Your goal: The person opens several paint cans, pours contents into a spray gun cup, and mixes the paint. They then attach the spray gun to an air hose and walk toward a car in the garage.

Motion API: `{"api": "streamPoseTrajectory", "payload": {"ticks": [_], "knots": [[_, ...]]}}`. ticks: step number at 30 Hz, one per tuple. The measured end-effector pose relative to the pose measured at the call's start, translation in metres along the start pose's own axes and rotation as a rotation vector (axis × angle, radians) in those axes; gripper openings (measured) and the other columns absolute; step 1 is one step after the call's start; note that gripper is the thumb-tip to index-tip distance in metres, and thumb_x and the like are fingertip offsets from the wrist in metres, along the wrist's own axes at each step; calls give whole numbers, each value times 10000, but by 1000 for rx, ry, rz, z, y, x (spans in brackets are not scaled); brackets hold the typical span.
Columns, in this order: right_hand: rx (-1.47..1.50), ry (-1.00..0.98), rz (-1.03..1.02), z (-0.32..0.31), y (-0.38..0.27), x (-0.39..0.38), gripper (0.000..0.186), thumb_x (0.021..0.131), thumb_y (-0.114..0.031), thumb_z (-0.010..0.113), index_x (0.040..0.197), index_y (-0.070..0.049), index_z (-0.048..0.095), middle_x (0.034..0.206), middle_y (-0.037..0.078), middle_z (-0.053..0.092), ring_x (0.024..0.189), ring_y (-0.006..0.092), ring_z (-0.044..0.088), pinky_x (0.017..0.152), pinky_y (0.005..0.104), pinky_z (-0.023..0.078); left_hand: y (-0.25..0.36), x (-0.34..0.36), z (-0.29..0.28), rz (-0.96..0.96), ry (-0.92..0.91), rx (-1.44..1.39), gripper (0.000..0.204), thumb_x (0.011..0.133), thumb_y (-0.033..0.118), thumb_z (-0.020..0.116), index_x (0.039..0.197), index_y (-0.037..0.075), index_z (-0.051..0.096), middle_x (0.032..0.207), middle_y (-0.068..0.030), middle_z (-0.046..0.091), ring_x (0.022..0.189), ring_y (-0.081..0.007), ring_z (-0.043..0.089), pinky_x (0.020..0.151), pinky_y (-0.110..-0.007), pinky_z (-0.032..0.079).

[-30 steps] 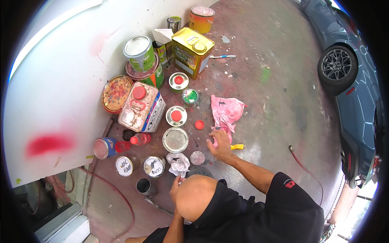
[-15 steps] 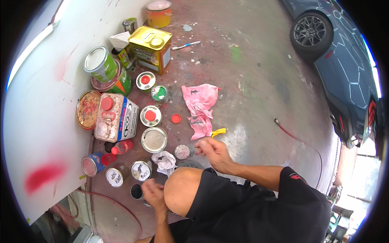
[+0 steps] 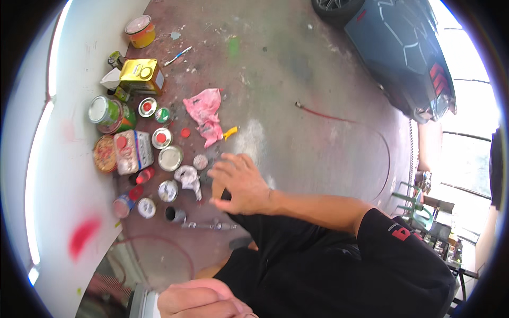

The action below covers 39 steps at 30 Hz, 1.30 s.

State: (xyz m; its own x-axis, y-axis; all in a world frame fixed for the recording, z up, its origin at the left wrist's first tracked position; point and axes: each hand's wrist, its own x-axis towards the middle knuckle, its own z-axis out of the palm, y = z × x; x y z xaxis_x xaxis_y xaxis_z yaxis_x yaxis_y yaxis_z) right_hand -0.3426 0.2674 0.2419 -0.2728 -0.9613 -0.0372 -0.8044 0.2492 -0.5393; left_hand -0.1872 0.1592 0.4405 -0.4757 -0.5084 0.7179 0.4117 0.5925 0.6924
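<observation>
My right hand [image 3: 241, 183] is in the middle, over my bent knee, palm down with its fingers apart and nothing in them. Low in the view and close up, my left hand [image 3: 201, 299] has its fingers curled in; whatever they hold, if anything, is hidden. Just past the right hand lie a round speckled lid-like disc [image 3: 200, 161] and a crumpled white cloth [image 3: 187, 177]. Farther off are a pink stained rag [image 3: 204, 108] and a small yellow strip [image 3: 230, 132]. A dark-mouthed cup [image 3: 175, 214] lies beside a slim metallic tool [image 3: 209, 226] on the floor.
Along the white wall panel [image 3: 63, 159] at left stand several paint cans, a gold square tin [image 3: 142, 74] and a white-and-blue square container [image 3: 132, 152]. A red hose [image 3: 323, 114] curves over the floor at right. A grey car [image 3: 392, 47] stands at the far right.
My view has swung, so the cans and rag sit farther left and smaller. The right hand's fingers have spread. My left hand has come up near me, away from the cup.
</observation>
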Motion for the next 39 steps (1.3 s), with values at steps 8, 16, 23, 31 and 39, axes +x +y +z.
{"api": "streamPoseTrajectory", "payload": {"ticks": [8, 16, 23, 31, 39], "knots": [[66, -104, 209, -21, -51, -88, 624, 869, -401, 761, 1373, -56, 637, 1378, 133, 643, 1415, 363, 478, 1188, 525, 343, 181, 147, 55, -86, -192, -355, 439, 1108, 272, 546, 1546, 245, 526, 1040, -78, 681, 682, -208, 599, 574, -379, 451], [312, 180, 794, -70, -38, -306, 565, 929, -387, 754, 1334, -1, 677, 1248, 220, 734, 1186, 404, 684, 1062, 493, 520, 307, 39, 70, -569, -297, -21, 198, 834, -89, 695, 1010, 1, 693, 775, -97, 709, 613, -205, 693, 565, -301, 542], [380, 183, 1448, -172, -44, -650, 520, 951, -410, 709, 1237, 24, 717, 1169, 256, 760, 1136, 426, 719, 1002, 502, 554, 330, -231, -40, -1109, -583, 595, 261, 1087, 220, 580, 1100, 19, 747, 853, -138, 742, 676, -245, 669, 671, -407, 540], [472, 294, 1886, -160, -174, -909, 481, 920, -402, 684, 1138, 17, 772, 1172, 303, 749, 1154, 460, 711, 1005, 511, 555, 338, -305, -81, -1566, -1275, 701, 377, 1078, 298, 525, 870, 5, 641, 707, -122, 670, 627, -337, 669, 635, -443, 567], [932, 369, 1838, -133, -201, -956, 511, 920, -432, 706, 1139, 22, 790, 1134, 285, 770, 1110, 439, 734, 983, 479, 568, 267, -239, 83, -1291, -1395, 569, 363, 1039, 272, 523, 755, 49, 555, 667, -116, 614, 538, -269, 621, 526, -423, 541]]}}
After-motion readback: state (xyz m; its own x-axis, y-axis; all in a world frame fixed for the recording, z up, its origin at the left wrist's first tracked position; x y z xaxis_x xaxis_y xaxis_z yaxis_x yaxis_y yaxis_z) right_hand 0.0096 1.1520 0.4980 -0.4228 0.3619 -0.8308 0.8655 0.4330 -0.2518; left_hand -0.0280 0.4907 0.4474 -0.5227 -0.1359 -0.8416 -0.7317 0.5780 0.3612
